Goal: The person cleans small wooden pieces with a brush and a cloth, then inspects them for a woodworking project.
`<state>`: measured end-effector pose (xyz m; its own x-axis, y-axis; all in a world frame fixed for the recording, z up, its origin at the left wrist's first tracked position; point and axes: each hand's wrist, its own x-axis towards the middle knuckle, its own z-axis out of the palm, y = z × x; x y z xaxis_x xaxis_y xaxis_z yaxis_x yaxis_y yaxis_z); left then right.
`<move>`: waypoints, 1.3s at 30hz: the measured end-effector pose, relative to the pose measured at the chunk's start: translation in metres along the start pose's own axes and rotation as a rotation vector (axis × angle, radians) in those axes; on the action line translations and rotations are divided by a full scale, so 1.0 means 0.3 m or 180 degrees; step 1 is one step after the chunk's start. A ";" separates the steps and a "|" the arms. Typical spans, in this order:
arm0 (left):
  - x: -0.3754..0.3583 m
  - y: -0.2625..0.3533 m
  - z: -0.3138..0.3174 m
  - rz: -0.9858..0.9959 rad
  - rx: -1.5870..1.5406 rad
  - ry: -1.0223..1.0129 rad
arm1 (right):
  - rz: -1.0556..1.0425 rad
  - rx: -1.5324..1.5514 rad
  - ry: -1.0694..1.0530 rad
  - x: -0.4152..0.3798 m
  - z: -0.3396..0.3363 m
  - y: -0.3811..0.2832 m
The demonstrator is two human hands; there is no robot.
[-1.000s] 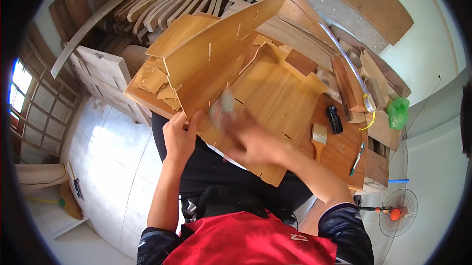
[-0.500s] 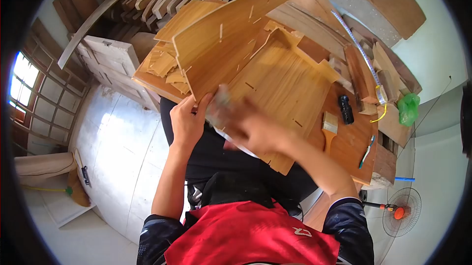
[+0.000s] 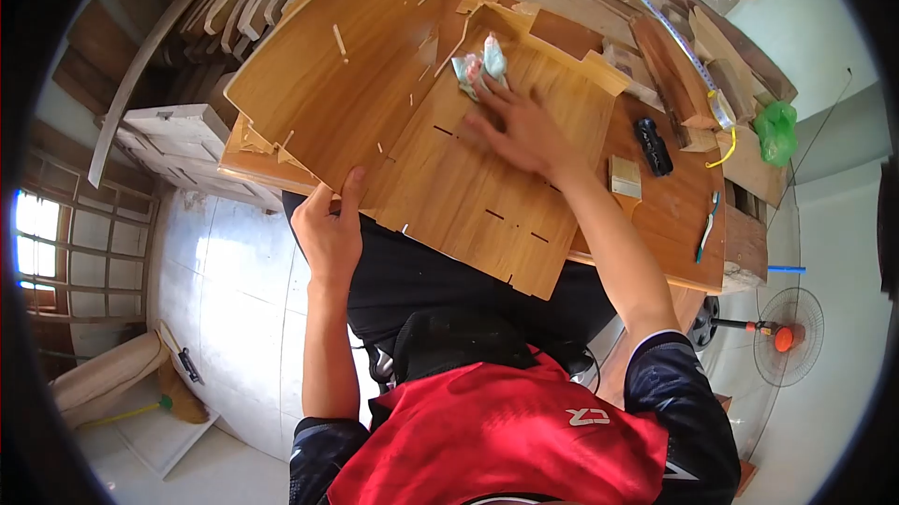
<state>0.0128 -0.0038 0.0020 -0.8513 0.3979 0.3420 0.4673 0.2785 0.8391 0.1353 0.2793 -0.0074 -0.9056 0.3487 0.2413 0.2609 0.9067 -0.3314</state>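
My left hand (image 3: 330,229) pinches the lower corner of an upright thin wooden panel (image 3: 318,84), which leans at an angle and has light pegs and slots along it. Beside it a flat slotted wooden panel (image 3: 506,187) lies over the table edge toward my lap. Above this flat panel is my right hand (image 3: 524,131), somewhat blurred, its fingers stretched and spread. A crumpled pale cloth (image 3: 482,67) with pinkish patches rests near the panel's far end, right at my right fingertips.
On the wooden table (image 3: 679,224) to the right are a black cylindrical object (image 3: 653,146), a brush (image 3: 625,177) and a toothbrush (image 3: 707,227). Wood offcuts, a tape measure (image 3: 721,109) and a green plastic bag (image 3: 775,132) lie beyond. A fan (image 3: 787,336) stands at right.
The cloth has gone from near my left hand to the flat panel's far end, my right hand moving forward after it. The upright panel has tilted and shifted left with my left hand.
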 end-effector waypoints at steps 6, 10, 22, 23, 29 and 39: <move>-0.003 -0.034 0.012 0.0058 -0.0104 0.0006 | -0.1289 0.0606 -0.1039 -0.264 0.001 -0.391; -0.005 -0.019 0.011 0.0114 -0.0118 0.0066 | -0.0307 -0.0043 -0.0374 -0.100 -0.020 -0.163; 0.004 -0.016 -0.005 -0.0140 0.0047 -0.0046 | 0.0214 -0.0150 -0.0390 -0.069 -0.067 -0.029; 0.005 -0.015 -0.006 -0.0108 0.0030 -0.0030 | 0.0296 -0.0300 -0.0062 -0.062 -0.040 0.026; 0.003 -0.015 0.020 -0.0093 -0.0030 0.0147 | -0.1034 0.0680 -0.0490 -0.222 -0.028 -0.309; 0.005 -0.017 0.002 -0.0084 0.0024 0.0060 | 0.0452 0.0203 -0.0901 -0.103 -0.123 -0.117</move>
<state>0.0092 -0.0040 -0.0020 -0.8677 0.3737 0.3278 0.4463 0.2954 0.8447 0.1665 0.2453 0.0304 -0.9211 0.3827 -0.0717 0.3778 0.8339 -0.4023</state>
